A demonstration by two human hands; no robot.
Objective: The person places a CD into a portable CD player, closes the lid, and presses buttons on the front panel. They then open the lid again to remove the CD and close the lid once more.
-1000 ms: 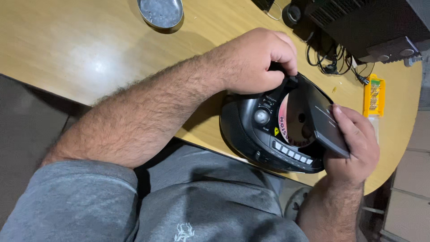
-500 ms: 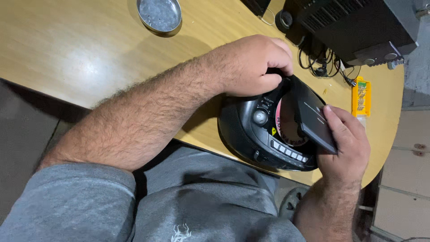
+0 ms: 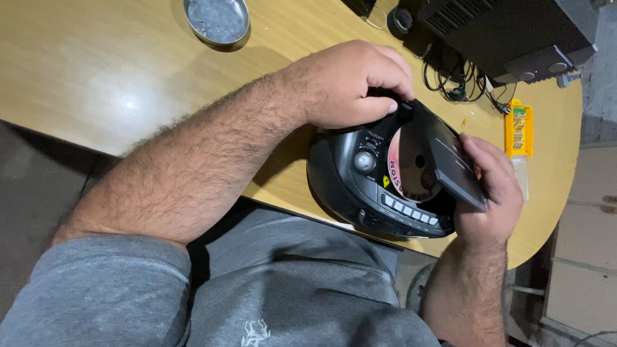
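1. Two hands are on the black portable disc player (image 3: 379,186), which sits at the near edge of the wooden tabletop (image 3: 116,77), just above the person's lap.
2. Compared with a second ago, the hinged lid (image 3: 450,160) of the player stands at much the same raised angle, with the disc in plain sight. The left hand has kept its place on the back of the player, and the right hand's fingers have crept a little further up the lid's free edge. To my eye this means the lid is held open and steady and not yet being shut or lifted further.
3. The left hand (image 3: 350,83) is curled shut over the back of the player near the lid's hinge.
4. The right hand (image 3: 491,193) is clamped on the lid's outer edge, thumb on top and fingers behind.
5. A black hi-fi unit (image 3: 508,32) stands at the far right of the tabletop, with tangled black cables (image 3: 450,80) beside it.
6. A round metal dish (image 3: 217,20) rests at the far edge, well apart from the player.
7. The disc (image 3: 411,164) lies in the player's well; it is pale pink with red lettering round its rim.
8. A small yellow triangular sticker (image 3: 386,182) sits beside the disc.
9. A flat yellow-orange blister package (image 3: 518,128), rectangular, lies to the right of the player, near the right hand.
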